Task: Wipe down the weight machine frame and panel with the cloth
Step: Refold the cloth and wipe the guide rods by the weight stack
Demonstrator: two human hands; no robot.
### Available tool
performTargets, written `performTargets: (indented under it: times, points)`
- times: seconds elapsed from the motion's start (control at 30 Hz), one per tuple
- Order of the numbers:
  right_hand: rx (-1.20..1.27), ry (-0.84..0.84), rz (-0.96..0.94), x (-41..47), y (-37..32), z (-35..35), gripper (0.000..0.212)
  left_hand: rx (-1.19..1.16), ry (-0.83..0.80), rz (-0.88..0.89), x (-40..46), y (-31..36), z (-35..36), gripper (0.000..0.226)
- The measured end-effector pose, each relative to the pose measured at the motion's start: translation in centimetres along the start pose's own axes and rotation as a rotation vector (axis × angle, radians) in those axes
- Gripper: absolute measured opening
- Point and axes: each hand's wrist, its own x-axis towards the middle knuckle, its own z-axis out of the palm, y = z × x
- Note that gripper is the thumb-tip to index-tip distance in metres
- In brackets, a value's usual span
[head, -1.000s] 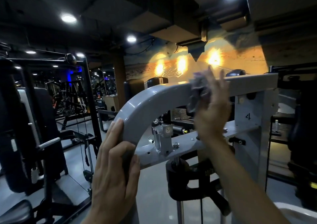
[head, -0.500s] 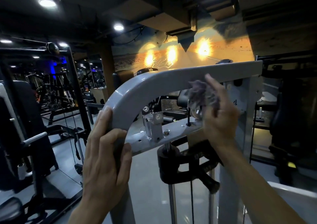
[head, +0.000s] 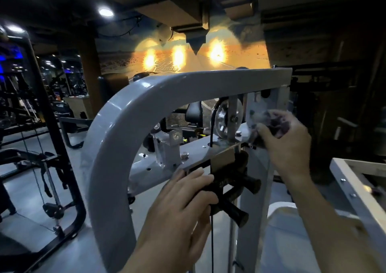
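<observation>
The grey weight machine frame (head: 117,126) curves up from the lower left and runs across to a flat grey panel (head: 269,103) at the right. My right hand (head: 286,143) grips a bunched purple-grey cloth (head: 277,122) and holds it against that panel, beside a metal pulley wheel (head: 221,120). My left hand (head: 179,208) lies lower in the middle with its fingers fairly straight, the fingertips touching the black part (head: 229,187) under the grey cross plate (head: 188,157).
A black cable (head: 211,139) drops from the pulley past my left hand. Black knobbed handles (head: 238,212) stick out below the plate. A black cable machine (head: 48,147) stands at the left. A pale framed edge (head: 353,189) sits at the right.
My left hand left the curved frame tube and moved right onto the black part under the plate. My right hand carried the cloth down and right from the top bar to the panel.
</observation>
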Motion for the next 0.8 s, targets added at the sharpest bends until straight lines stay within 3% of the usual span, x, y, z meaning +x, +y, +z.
performTargets:
  times: [0.13, 0.27, 0.47, 0.6, 0.8]
  points:
    - [-0.147, -0.121, -0.315, -3.4, -1.0, 3.4, 0.03, -0.081, 0.013, -0.029, 0.3, -0.1, 1.2, 0.017]
    - [-0.073, -0.321, -0.544, -5.6, -0.8, 3.7, 0.029, -0.144, 0.067, -0.026, -0.1, -0.2, 2.7, 0.02]
    - [-0.154, -0.227, -0.492, -4.4, -0.7, 3.9, 0.026, -0.315, 0.165, -0.045, -0.7, 0.7, 4.5, 0.016]
    - [-0.025, -0.318, -0.538, -6.6, -2.5, 5.3, 0.022, -0.388, 0.226, -0.078, -0.8, 0.0, 5.0, 0.015]
    - [-0.116, -0.208, -0.331, -4.8, 0.0, 2.7, 0.025, -0.507, 0.287, -0.117, -1.2, -2.2, 7.9, 0.032]
